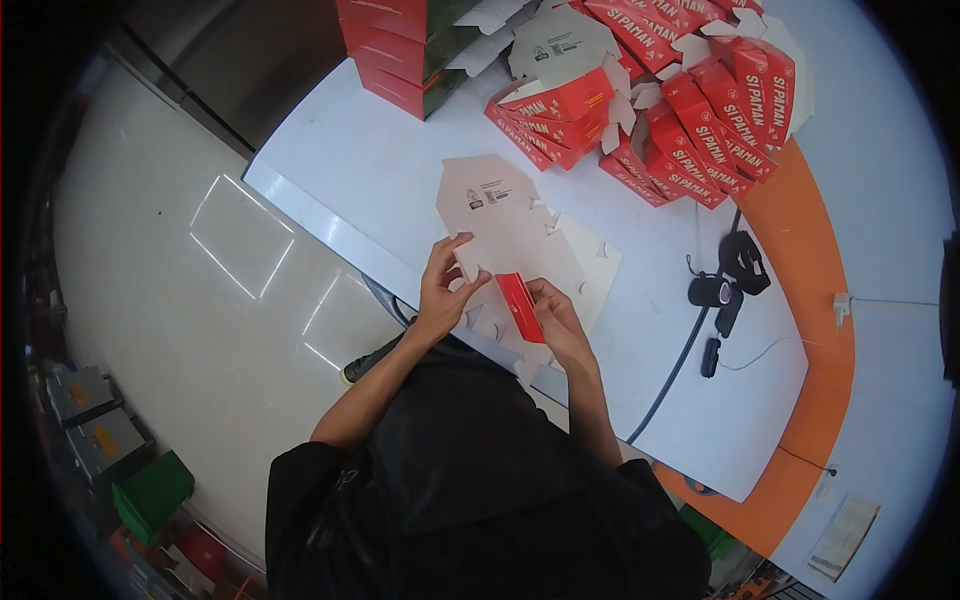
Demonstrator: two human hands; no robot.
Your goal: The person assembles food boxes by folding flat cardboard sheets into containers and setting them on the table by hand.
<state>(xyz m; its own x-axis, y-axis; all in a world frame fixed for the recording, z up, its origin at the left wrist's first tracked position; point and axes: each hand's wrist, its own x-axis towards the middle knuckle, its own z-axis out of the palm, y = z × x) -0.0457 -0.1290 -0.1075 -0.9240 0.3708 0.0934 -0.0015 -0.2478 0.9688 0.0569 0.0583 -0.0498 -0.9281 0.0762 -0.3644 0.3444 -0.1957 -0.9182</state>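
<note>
A flat pale cardboard blank point(510, 220) with small black print and cut slots lies at the table's near edge, over another white sheet. One red panel point(520, 308) of it stands folded up, its red face showing. My right hand point(560, 318) grips this red panel from its right side, fingers closed on it. To the left, my left hand point(447, 285) has its thumb and fingers apart around a small pale flap at the blank's left edge. Whether its fingertips press on the flap is hard to tell.
Folded red boxes point(690, 140) with white lettering pile up at the table's far side. Stacked red boxes point(390, 60) stand at the back left. A black strap and small devices point(712, 291) with a cable lie right of my hands. An orange edge point(825, 300) borders the white table.
</note>
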